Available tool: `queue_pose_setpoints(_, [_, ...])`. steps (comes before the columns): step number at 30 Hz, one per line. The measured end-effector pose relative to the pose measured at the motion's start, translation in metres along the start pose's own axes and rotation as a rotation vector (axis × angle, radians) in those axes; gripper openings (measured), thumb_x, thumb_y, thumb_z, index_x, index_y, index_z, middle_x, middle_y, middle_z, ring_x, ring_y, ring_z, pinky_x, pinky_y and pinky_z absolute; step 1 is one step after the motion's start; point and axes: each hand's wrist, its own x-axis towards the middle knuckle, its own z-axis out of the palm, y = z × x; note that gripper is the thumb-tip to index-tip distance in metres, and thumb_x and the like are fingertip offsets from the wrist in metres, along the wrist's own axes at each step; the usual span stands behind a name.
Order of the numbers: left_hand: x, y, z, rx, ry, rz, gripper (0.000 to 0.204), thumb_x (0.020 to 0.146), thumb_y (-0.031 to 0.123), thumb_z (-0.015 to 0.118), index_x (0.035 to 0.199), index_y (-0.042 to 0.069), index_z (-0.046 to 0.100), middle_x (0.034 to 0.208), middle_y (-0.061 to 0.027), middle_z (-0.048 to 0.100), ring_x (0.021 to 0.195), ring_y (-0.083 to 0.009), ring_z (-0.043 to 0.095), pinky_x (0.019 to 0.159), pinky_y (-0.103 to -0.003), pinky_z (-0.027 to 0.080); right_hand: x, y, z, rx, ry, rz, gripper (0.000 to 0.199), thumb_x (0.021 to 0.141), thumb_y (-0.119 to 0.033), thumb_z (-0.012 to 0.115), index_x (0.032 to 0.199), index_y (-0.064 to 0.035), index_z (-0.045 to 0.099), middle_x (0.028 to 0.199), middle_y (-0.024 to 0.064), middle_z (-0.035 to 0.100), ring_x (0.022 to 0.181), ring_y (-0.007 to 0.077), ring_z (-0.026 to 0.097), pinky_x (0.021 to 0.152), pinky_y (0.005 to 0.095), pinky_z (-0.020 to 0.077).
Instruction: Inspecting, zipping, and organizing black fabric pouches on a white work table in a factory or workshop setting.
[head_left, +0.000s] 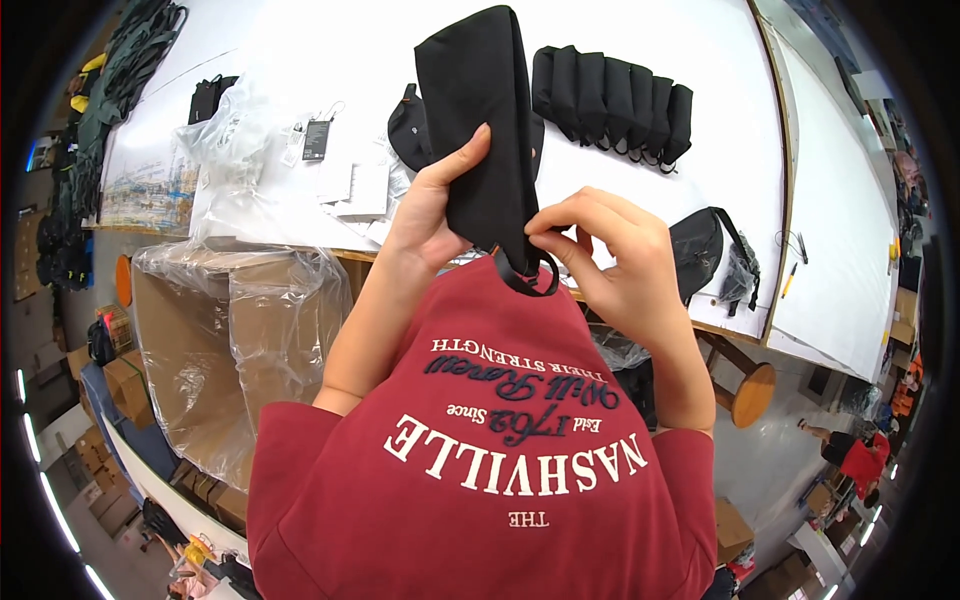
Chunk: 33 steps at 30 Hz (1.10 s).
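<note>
Head view: the left hand [425,215] grips a folded black fabric pouch [485,120] held upright above the white worktop [640,40], thumb across its face. The right hand [610,255] pinches the black strap loop [525,275] at its bottom. It seems wise to keep the pouch taut while the pinching fingers [545,235] work the loop. A row of folded black pouches [615,100] lies beyond.
</note>
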Motion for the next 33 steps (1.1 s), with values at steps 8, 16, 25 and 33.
queue_pose_setpoints(8, [0.004,-0.003,-0.001,0.101,0.099,0.049,0.026,0.092,0.022,0.061,0.110,0.002,0.061,0.100,-0.0096,0.067,0.087,-0.0204,0.067,0.076,-0.033,0.056,-0.007,0.006,-0.005,-0.143,-0.042,-0.002,0.020,0.070,-0.002,0.072,0.088,-0.0063,0.067,0.089,0.0050,0.062,0.078,0.0189,0.059,0.065,0.0294,0.0457])
queue_pose_setpoints(16, [-0.022,-0.025,-0.002,0.253,0.056,0.025,0.043,0.098,0.037,0.047,0.127,0.006,0.047,0.126,-0.0080,0.052,0.119,-0.0213,0.049,0.100,-0.039,0.040,-0.011,0.032,0.015,-0.466,0.044,-0.135,0.051,0.071,-0.012,0.073,0.119,-0.0129,0.055,0.104,0.0089,0.058,0.091,0.0258,0.059,0.074,0.0362,0.0482])
queue_pose_setpoints(25, [-0.042,0.013,-0.042,1.640,-0.154,0.670,0.055,0.070,0.010,0.078,0.120,0.006,0.056,0.115,-0.0116,0.061,0.107,-0.0244,0.056,0.093,-0.036,0.042,-0.040,0.040,0.004,0.427,0.127,0.190,0.059,0.066,-0.001,0.080,0.118,-0.0026,0.052,0.105,0.0105,0.059,0.095,0.0171,0.060,0.080,0.0261,0.0482])
queue_pose_setpoints(33, [-0.052,0.012,-0.034,1.788,-0.275,0.978,0.039,0.060,0.005,0.077,0.099,0.004,0.069,0.103,-0.0088,0.066,0.093,-0.0224,0.059,0.079,-0.032,0.047,-0.060,0.047,0.011,0.316,0.300,0.266,0.026,0.069,0.009,0.070,0.093,-0.0009,0.065,0.089,0.0104,0.061,0.080,0.0154,0.058,0.071,0.0228,0.0444])
